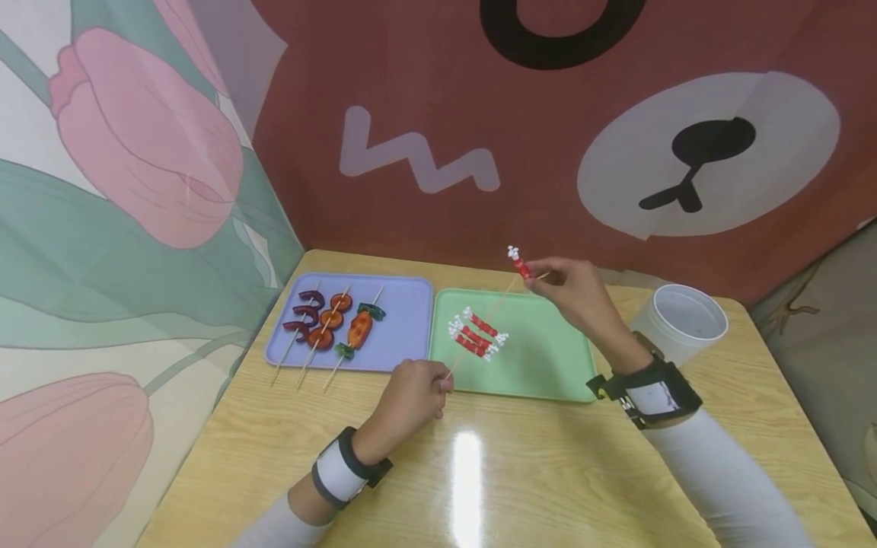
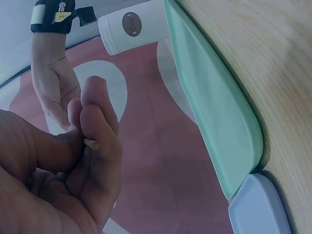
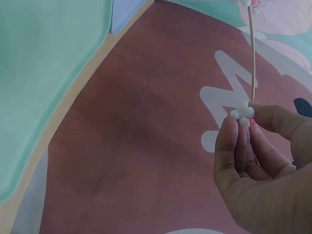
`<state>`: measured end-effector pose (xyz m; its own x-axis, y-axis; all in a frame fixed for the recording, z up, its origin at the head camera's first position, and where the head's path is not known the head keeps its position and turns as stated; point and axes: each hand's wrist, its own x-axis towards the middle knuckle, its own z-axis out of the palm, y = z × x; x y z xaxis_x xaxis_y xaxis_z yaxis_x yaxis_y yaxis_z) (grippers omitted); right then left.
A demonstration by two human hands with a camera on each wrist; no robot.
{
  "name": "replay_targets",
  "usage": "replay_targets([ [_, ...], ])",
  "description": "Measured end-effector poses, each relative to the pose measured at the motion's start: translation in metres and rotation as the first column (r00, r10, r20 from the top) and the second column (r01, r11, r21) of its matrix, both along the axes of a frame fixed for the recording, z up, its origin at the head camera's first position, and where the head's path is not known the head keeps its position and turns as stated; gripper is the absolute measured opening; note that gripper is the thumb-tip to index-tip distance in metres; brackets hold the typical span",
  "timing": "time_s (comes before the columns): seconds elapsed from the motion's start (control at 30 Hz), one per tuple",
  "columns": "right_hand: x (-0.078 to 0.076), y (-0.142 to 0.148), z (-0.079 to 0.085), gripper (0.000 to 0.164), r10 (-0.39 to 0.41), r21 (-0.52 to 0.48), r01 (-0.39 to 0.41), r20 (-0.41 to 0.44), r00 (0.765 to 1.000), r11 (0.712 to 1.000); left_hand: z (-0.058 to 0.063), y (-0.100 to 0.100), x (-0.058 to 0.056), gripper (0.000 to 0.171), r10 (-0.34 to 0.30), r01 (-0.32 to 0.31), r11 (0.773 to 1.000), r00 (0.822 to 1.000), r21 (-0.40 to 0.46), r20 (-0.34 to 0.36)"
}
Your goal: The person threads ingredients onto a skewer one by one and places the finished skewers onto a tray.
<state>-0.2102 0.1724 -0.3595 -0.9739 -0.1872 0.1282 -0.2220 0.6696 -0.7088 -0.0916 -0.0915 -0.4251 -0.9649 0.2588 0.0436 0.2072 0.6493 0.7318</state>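
Note:
My left hand (image 1: 413, 394) pinches the lower end of a thin wooden skewer (image 1: 505, 293), whose blunt tip shows between thumb and fingers in the left wrist view. Threaded crosswise on it are three red toy bone pieces (image 1: 474, 337) with knobby white ends, held above the green tray (image 1: 548, 358). At the skewer's upper end, my right hand (image 1: 574, 293) pinches another red piece (image 1: 521, 265) with a white knobby end. In the right wrist view the skewer's tip meets the fingers around that white end (image 3: 243, 113); whether it enters the piece is hidden.
Left of the green tray lies a lavender tray (image 1: 404, 327) bearing three filled toy skewers (image 1: 359, 327), their sticks overhanging its front edge. A white tub (image 1: 685, 320) stands at the right. Painted walls (image 1: 411, 213) close off the table's back and left.

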Motion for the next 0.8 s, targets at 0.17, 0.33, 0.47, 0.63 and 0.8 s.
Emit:
replay_targets([
  [0.17, -0.0004, -0.0010, -0.0002, 0.027, -0.012, 0.011, 0.012, -0.001, 1.000, 1.000, 0.0002, 0.0005, -0.0003, 0.022, -0.001, 0.001, 1.000, 1.000, -0.006, 0.001],
  [0.33, -0.0003, -0.0032, -0.0009, 0.028, -0.025, 0.001, 0.025, 0.030, 0.999, 1.000, 0.0005, 0.0005, -0.0006, 0.021, -0.001, 0.001, 1.000, 1.000, -0.005, 0.003],
  [0.47, -0.0004, -0.0045, -0.0013, 0.028, -0.029, -0.007, 0.029, 0.036, 0.999, 1.000, 0.0006, 0.0002, -0.0006, 0.021, 0.001, -0.001, 1.000, 1.000, -0.003, 0.008],
  [0.63, 0.0001, -0.0054, -0.0032, 0.028, -0.023, -0.009, 0.023, 0.035, 0.999, 1.000, 0.0008, 0.0001, -0.0006, 0.021, 0.005, -0.005, 1.000, 1.000, -0.003, 0.009],
  [0.8, 0.0003, -0.0052, -0.0053, 0.028, -0.017, -0.010, 0.017, 0.021, 1.000, 1.000, 0.0018, 0.0001, -0.0008, 0.021, 0.007, -0.007, 1.000, 1.000, -0.002, 0.012],
])
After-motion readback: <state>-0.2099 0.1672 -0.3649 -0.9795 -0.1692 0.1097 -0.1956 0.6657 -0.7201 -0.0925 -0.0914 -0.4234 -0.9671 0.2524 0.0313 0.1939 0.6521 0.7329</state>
